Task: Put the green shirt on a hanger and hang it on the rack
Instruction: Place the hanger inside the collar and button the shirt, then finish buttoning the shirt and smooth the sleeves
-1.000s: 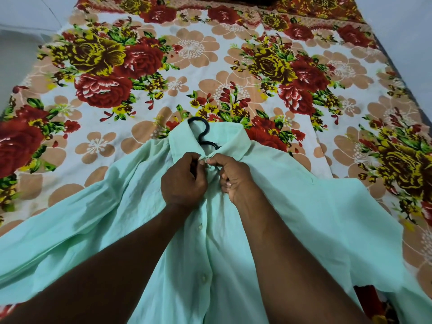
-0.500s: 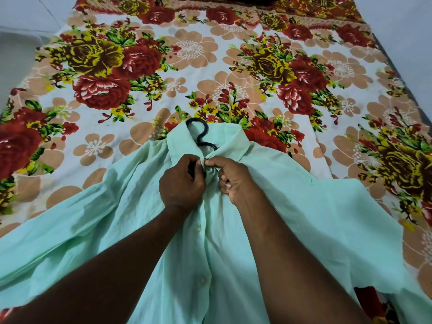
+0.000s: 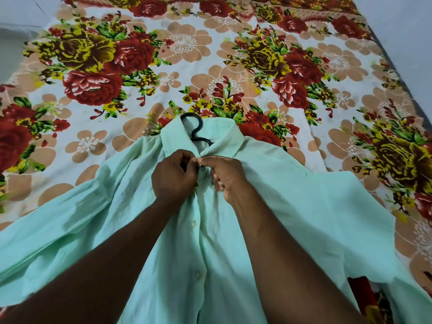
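Observation:
The pale green shirt (image 3: 292, 206) lies spread front-up on the bed, sleeves out to both sides. A black hanger (image 3: 197, 128) sits inside it; only its hook shows, poking out of the collar. My left hand (image 3: 173, 176) and my right hand (image 3: 224, 176) meet just below the collar. Both pinch the shirt's front edges together at the top button. Further buttons run down the placket between my forearms. No rack is in view.
The bed is covered by a floral sheet (image 3: 187, 66) with red and yellow flowers, stretching away beyond the shirt. Pale wall or floor shows at the far left (image 3: 16, 31) and along the right edge (image 3: 409, 31).
Both hands stay at the top of the placket with only slight finger shifts. The shirt and hanger have not moved.

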